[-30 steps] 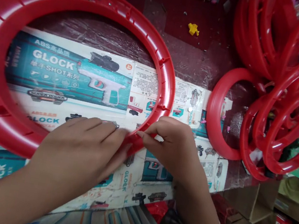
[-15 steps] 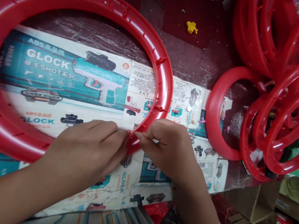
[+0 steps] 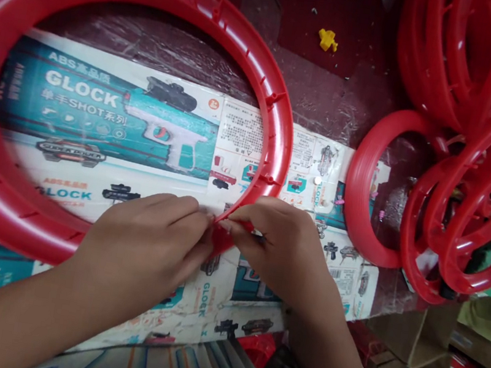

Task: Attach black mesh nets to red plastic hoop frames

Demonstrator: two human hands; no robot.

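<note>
A large red plastic ring [image 3: 280,140], with small ribs and posts along its channel, lies on flattened printed cardboard [image 3: 170,191]. My left hand [image 3: 151,234] is closed at the ring's near right part, its fingertips on the inner rim. Right beside it, my right hand [image 3: 272,238] pinches the same rim between thumb and forefinger. The two sets of fingertips almost meet. Whether a small part is also between them is too hidden to tell.
Several red rings [image 3: 464,181] are heaped at the right, with a smooth, duller red ring [image 3: 360,183] beside them. A yellow plastic piece [image 3: 328,40] lies on the dark red table surface [image 3: 333,98]. Cardboard boxes [image 3: 393,335] stand below the table's right edge.
The view has shifted slightly, so the heap and yellow piece appear farther right. Both hands stay at the same part of the ring, with the right fingers drawn a little closer to the left.
</note>
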